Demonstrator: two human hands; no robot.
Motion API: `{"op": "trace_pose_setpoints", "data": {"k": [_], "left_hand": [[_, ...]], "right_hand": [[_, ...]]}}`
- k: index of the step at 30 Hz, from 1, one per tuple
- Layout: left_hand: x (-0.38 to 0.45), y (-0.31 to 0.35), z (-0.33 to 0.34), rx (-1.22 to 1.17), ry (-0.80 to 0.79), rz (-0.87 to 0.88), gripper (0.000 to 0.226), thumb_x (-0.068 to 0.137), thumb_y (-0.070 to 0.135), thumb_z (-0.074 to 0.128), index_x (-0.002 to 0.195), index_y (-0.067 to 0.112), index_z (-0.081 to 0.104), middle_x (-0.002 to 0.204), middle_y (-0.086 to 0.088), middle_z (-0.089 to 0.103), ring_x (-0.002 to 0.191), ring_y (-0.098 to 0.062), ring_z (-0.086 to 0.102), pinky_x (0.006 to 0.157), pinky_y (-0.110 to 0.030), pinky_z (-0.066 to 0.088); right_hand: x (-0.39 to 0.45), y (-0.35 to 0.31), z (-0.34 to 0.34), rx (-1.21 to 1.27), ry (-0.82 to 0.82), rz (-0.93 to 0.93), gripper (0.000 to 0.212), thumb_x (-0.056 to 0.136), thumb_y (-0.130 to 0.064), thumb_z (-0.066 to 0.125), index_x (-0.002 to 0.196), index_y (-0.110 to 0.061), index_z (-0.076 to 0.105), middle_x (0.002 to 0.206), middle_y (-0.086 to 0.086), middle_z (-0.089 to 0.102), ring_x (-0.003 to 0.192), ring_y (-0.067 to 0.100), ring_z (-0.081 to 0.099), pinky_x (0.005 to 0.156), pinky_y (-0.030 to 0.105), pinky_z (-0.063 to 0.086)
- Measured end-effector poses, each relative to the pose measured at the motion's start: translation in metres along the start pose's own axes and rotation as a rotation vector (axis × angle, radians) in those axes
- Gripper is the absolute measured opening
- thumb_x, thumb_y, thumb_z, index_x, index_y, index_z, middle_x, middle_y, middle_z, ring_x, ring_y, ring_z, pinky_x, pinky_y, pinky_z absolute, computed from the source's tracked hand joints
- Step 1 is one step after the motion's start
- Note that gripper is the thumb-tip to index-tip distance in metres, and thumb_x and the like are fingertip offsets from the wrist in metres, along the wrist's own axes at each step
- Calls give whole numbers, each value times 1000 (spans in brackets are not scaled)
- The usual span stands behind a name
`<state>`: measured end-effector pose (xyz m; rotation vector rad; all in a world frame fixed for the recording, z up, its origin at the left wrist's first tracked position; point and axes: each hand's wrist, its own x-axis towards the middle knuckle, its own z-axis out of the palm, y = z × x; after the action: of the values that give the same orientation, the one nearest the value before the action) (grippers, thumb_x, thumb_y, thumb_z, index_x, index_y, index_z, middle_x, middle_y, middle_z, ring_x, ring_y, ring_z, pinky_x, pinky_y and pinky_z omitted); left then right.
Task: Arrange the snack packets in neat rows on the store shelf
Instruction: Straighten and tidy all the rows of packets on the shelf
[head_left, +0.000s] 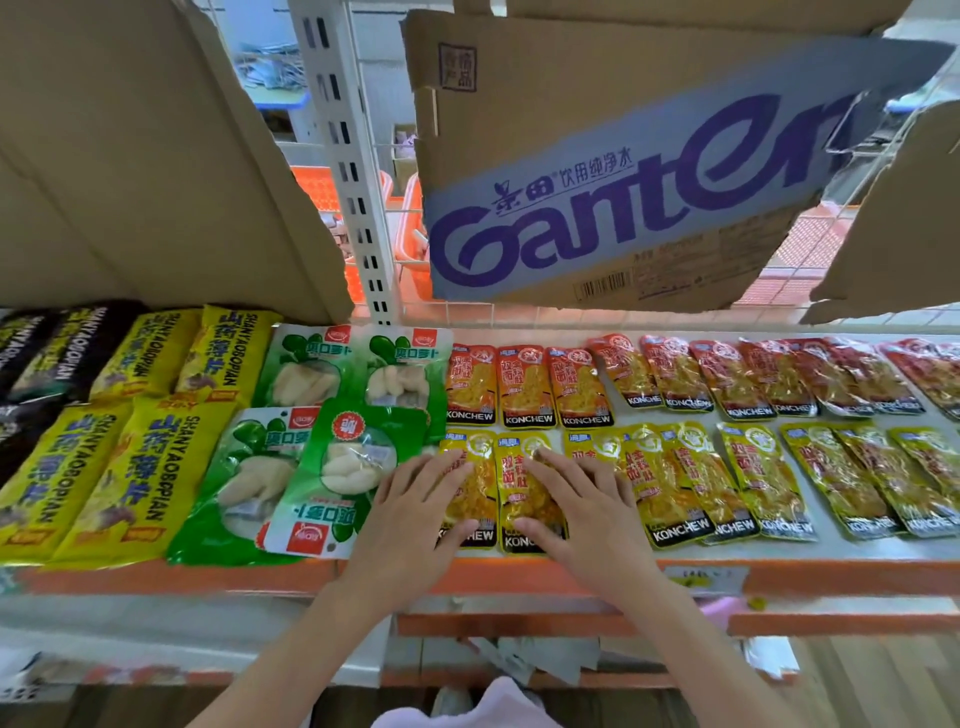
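Cardboard sheet, brown with purple "Ganten" print (613, 197), hangs above the shelf, more plain cardboard to its left and right. White store shelf with orange front edge (779, 574) carries flat snack packets in two rows. Far left: black packets (36, 343), then yellow "SHANYAOBOPIAN" packets (98, 467), then four green-and-clear packets (332, 415), the front right one overlapping its neighbours and turned upside down. Right half: back row of red-orange "KONCHEW" packets (691, 379), first three upright, the rest leaning and overlapping; front row of yellow "KONCHEW" packets (753, 478), likewise slanted and overlapping to the right. Two leftmost yellow packets sit straight, side by side, at the front edge. Left hand (410, 514) lies flat, fingers extended and spread, on the first yellow packet (470, 467). Right hand (576, 509) lies flat, fingers extended, on the second yellow packet (519, 478). Neither hand grasps.
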<state>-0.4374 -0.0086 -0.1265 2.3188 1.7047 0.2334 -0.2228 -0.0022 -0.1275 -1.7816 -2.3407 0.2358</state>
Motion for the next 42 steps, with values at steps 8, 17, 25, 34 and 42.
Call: {"op": "trace_pose_setpoints", "data": {"k": [8,17,25,34,42], "left_hand": [[14,26,-9,-97,123,43,55,86,48,42,133,20,48,142,4,40,134,-16,24,111,-44,27],[28,32,5,-29,-61,113,75,83,71,13,148,34,8,155,18,3,139,1,-10,111,-22,-6],[26,35,4,-55,-67,85,68,90,62,31,148,32,10,155,19,3,141,0,-6,111,-23,-4],[48,85,-2,-197,-49,203,52,99,36,37,148,26,21,156,12,11,144,-6,2,115,-23,0],[64,113,19,-125,-151,73,54,97,34,44,146,32,22,154,20,6,143,-5,-4,118,-38,11]], "right_hand": [[-1,-1,-2,103,83,5,62,87,-69,23,128,-30,49,132,-9,52,118,15,36,91,41,43],[-14,38,-17,194,32,192,46,92,-19,54,137,-17,44,144,-4,40,136,25,30,111,28,17],[-16,29,-10,199,28,204,57,89,-52,34,136,-22,47,140,-8,46,131,22,39,107,47,34],[-17,76,-29,294,254,146,35,83,1,54,113,-11,66,129,1,58,117,28,54,94,37,44],[-13,128,-40,23,69,-46,42,81,-52,42,110,-32,64,113,-5,63,99,22,62,74,40,52]]}}
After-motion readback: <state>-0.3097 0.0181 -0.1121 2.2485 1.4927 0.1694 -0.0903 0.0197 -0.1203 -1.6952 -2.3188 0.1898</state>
